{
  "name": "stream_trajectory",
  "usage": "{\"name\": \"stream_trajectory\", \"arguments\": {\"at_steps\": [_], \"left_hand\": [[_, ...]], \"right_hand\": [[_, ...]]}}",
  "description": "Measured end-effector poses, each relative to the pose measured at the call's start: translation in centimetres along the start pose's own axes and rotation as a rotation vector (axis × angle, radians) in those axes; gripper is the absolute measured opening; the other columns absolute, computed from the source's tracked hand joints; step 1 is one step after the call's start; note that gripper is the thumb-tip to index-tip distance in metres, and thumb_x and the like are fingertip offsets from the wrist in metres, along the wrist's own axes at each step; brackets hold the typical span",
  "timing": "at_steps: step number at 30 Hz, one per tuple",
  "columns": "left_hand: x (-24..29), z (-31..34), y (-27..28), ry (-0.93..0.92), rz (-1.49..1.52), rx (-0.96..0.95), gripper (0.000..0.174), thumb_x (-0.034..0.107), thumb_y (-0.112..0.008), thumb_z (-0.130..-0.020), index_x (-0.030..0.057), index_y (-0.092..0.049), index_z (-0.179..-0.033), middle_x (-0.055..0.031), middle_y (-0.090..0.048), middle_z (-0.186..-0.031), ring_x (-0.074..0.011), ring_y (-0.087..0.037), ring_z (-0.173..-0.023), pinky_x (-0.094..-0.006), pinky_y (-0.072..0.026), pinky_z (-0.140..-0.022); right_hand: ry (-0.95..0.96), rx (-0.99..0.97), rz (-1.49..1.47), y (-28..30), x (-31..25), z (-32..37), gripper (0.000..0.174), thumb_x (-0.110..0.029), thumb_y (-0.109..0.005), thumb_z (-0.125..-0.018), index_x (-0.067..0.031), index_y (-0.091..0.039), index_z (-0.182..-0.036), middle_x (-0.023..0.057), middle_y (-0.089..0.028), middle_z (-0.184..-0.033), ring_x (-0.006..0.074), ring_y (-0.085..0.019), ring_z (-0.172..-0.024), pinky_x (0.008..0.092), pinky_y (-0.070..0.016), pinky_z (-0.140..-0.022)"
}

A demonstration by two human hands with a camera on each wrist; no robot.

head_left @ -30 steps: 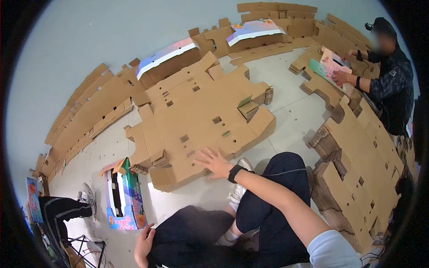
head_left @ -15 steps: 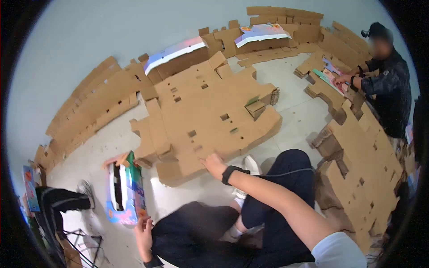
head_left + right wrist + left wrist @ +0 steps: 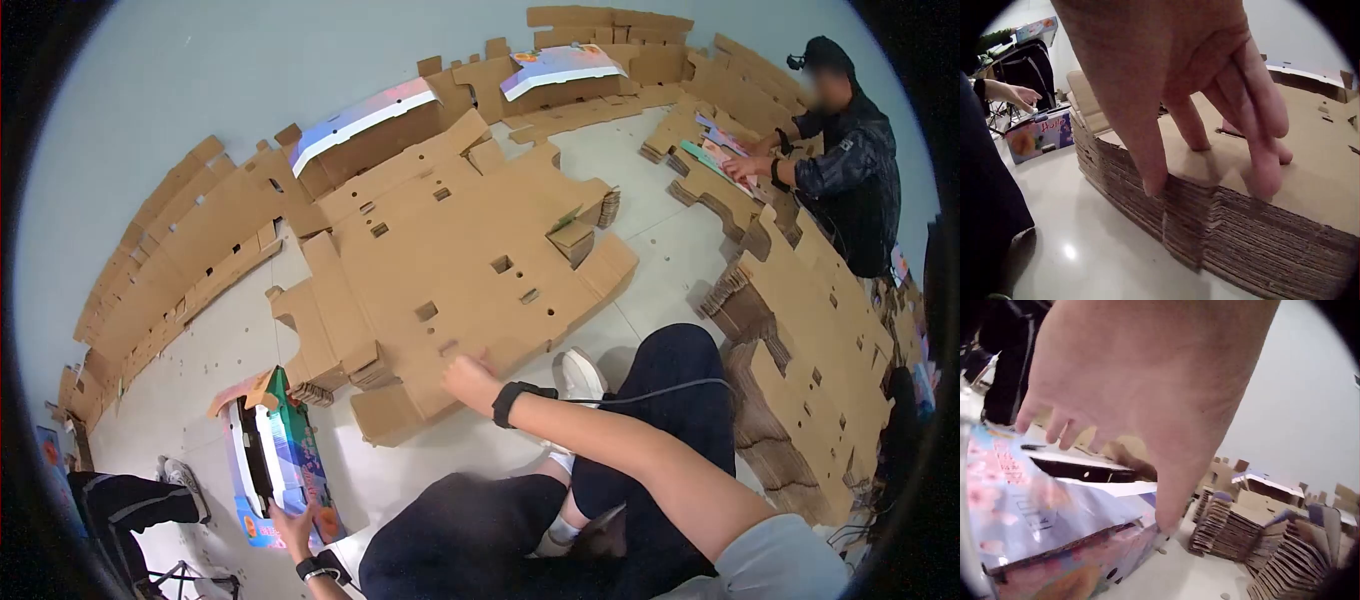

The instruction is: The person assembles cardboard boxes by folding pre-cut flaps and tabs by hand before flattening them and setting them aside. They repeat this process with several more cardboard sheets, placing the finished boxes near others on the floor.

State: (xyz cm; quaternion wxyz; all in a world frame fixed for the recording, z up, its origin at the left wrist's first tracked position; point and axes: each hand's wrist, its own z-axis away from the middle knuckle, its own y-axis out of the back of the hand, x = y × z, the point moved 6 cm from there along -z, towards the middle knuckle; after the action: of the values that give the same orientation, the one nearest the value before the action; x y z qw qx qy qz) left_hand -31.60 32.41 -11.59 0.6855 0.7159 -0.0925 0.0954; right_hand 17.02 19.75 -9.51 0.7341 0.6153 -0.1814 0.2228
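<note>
A colourful printed carton (image 3: 305, 465) with a long top opening stands on the floor at the left. My left hand (image 3: 292, 528) is at its near end; in the left wrist view that hand (image 3: 1135, 375) spreads over the carton (image 3: 1054, 509), thumb down by one corner. Flat brown cardboard sheets form a wide stack (image 3: 440, 240) in the middle. Over its near edge is my right hand (image 3: 470, 383), its fingers bent. The right wrist view shows this hand (image 3: 1172, 69) with fingertips at the top sheet and thumb beside the layered edge (image 3: 1260, 240).
Another stack of cardboard (image 3: 810, 370) lies at the right. Beyond it a person in dark clothes (image 3: 850, 170) handles printed pieces. Cardboard and printed panels (image 3: 365, 120) line the wall. Someone's leg and shoe (image 3: 180, 485) are at the lower left.
My left hand has moved from beside my knee to the carton. Over the stack, the right hand's spread fingers have drawn in. The person at the right has lowered the printed piece.
</note>
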Motion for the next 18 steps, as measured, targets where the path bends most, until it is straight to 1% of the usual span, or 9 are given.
{"name": "stream_trajectory", "arguments": {"at_steps": [1, 2, 5, 6, 9, 12, 15, 16, 18], "left_hand": [[-2.7, -0.5, -2.8, 0.109, 0.002, -0.228, 0.1, 0.034, -0.086, -0.056, 0.0005, -0.037, -0.138, -0.0211, -0.046, -0.132, -0.039, -0.039, -0.127, -0.0481, -0.032, -0.106], [-2.5, 0.6, -2.6, -0.062, -0.017, -0.046, 0.106, 0.04, -0.083, -0.054, 0.0018, -0.034, -0.141, -0.0181, -0.045, -0.134, -0.0358, -0.036, -0.129, -0.0516, -0.0334, -0.102], [2.8, 3.2, -0.3, 0.139, -0.287, 0.094, 0.101, 0.039, -0.08, -0.055, 0.0033, -0.037, -0.139, -0.0167, -0.049, -0.13, -0.0338, -0.042, -0.124, -0.0509, -0.0356, -0.095], [3.1, 3.3, -0.2, 0.137, -0.314, 0.111, 0.097, 0.037, -0.076, -0.056, 0.0065, -0.038, -0.14, -0.0139, -0.05, -0.125, -0.0311, -0.043, -0.121, -0.0526, -0.035, -0.092], [4.1, 4.8, 0.3, 0.069, -0.26, 0.176, 0.097, 0.035, -0.075, -0.057, 0.006, -0.034, -0.141, -0.0143, -0.049, -0.12, -0.0333, -0.042, -0.119, -0.051, -0.0336, -0.095], [5.1, 7.9, 0.5, -0.02, -0.243, 0.222, 0.095, 0.035, -0.074, -0.058, 0.0073, -0.036, -0.141, -0.0151, -0.048, -0.115, -0.0351, -0.042, -0.116, -0.0506, -0.0336, -0.094], [6.5, 12.8, 1.9, 0.006, -0.221, 0.232, 0.085, 0.038, -0.071, -0.065, 0.0127, -0.04, -0.14, -0.0141, -0.049, -0.113, -0.0349, -0.045, -0.114, -0.0504, -0.0342, -0.093], [4.6, 13.9, 0.5, 0.017, -0.217, 0.236, 0.085, 0.038, -0.071, -0.065, 0.0127, -0.04, -0.14, -0.0141, -0.049, -0.113, -0.0349, -0.045, -0.114, -0.0504, -0.0342, -0.093], [0.1, 15.1, -1.5, 0.081, -0.246, 0.26, 0.073, 0.039, -0.069, -0.07, 0.0178, -0.045, -0.136, -0.0122, -0.052, -0.112, -0.0332, -0.046, -0.115, -0.0483, -0.0341, -0.095]], "right_hand": [[0.001, 0.047, -0.065, 0.0, 0.0, 0.0, 0.005, -0.016, -0.065, -0.073, -0.0132, -0.07, -0.075, 0.0048, -0.07, -0.07, 0.019, -0.066, -0.053, 0.0328, -0.0473, -0.04], [-0.005, 0.068, -0.068, -1.4, -0.7, -0.6, 0.006, -0.017, -0.065, -0.074, -0.0134, -0.069, -0.078, 0.0037, -0.068, -0.068, 0.0199, -0.067, -0.059, 0.0341, -0.0505, -0.046], [0.046, 0.087, -0.168, -4.3, -2.2, -2.0, 0.008, -0.017, -0.063, -0.077, -0.0126, -0.069, -0.082, 0.0049, -0.07, -0.073, 0.0202, -0.069, -0.068, 0.0383, -0.0539, -0.056], [0.018, 0.078, -0.243, -2.8, -1.1, -1.0, 0.009, -0.016, -0.062, -0.079, -0.0118, -0.069, -0.082, 0.0053, -0.07, -0.076, 0.0214, -0.07, -0.074, 0.044, -0.056, -0.067], [0.117, 0.089, -0.254, -1.3, -0.9, -0.2, 0.011, -0.016, -0.061, -0.08, -0.0104, -0.069, -0.083, 0.0067, -0.07, -0.077, 0.023, -0.07, -0.075, 0.0499, -0.056, -0.072], [0.075, 0.117, -0.349, 0.7, 0.4, 1.0, 0.013, -0.017, -0.061, -0.08, -0.0096, -0.07, -0.085, 0.0089, -0.069, -0.079, 0.0242, -0.07, -0.078, 0.0572, -0.053, -0.079], [0.055, 0.167, -0.287, 1.2, 0.6, 2.8, 0.008, -0.017, -0.064, -0.076, -0.0154, -0.071, -0.08, 0.005, -0.069, -0.085, 0.0213, -0.068, -0.085, 0.0514, -0.0536, -0.078], [0.063, 0.172, -0.28, 1.1, 0.5, 3.0, 0.008, -0.017, -0.064, -0.076, -0.0154, -0.071, -0.08, 0.005, -0.069, -0.085, 0.0213, -0.068, -0.085, 0.0514, -0.0536, -0.078], [0.041, 0.041, -0.33, 0.2, 0.1, 2.6, 0.013, -0.021, -0.065, -0.076, -0.0161, -0.072, -0.087, 0.0071, -0.069, -0.091, 0.0223, -0.067, -0.091, 0.0631, -0.0482, -0.085]]}}
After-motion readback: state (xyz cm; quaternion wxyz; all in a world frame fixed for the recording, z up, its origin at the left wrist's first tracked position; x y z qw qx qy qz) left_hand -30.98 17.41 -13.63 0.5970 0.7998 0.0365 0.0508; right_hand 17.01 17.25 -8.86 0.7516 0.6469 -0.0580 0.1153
